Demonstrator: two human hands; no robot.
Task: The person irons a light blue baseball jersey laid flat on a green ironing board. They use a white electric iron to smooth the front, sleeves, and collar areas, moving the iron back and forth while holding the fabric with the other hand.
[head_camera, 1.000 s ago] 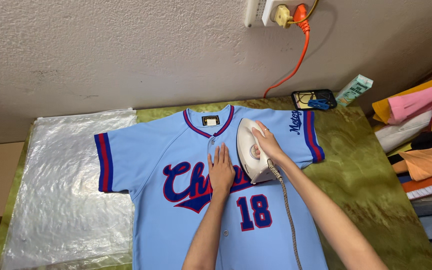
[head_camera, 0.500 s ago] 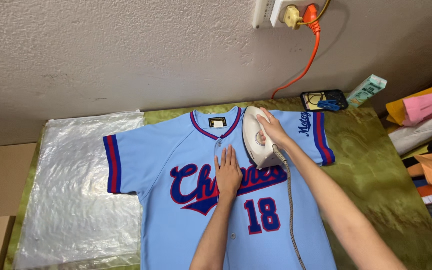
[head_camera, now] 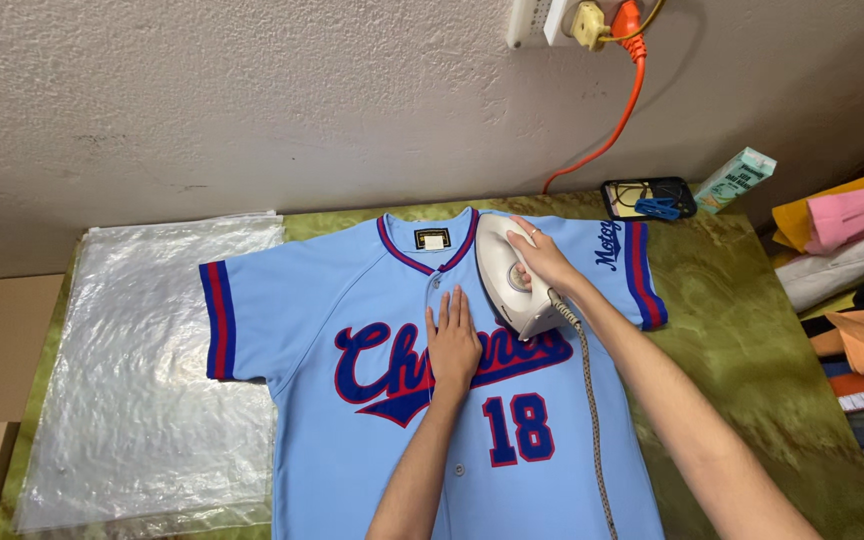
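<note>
**Iron advanced to the jersey's upper chest, beside the collar**

Since the earlier frame we note the iron [head_camera: 514, 275] has travelled up the jersey [head_camera: 352, 300], from the chest lettering toward the collar; its nose now sits just beside the neckline. Our left hand has stayed on the button line.

Right hand [head_camera: 542, 258]: clenched around the iron's handle, sole flat on the fabric. The braided cord [head_camera: 592, 420] trails down across the jersey from the iron's heel.

Left hand [head_camera: 452, 338]: released, palm down, fingers extended and pressed flat on the jersey, just beside the iron, over the lettering.

The light-blue jersey lies face up, spread flat on the green-covered counter [head_camera: 752, 340], collar toward the wall.

Relative to the jersey: a stack of clear plastic bags [head_camera: 142, 380] lies beside one sleeve. Beyond the other sleeve, near the wall, sit a small black tray [head_camera: 647, 197] and a pale green carton [head_camera: 734, 180]. Folded fabrics [head_camera: 852, 250] are piled past the counter's edge. An orange cable [head_camera: 612, 130] runs up the wall to a socket.
</note>
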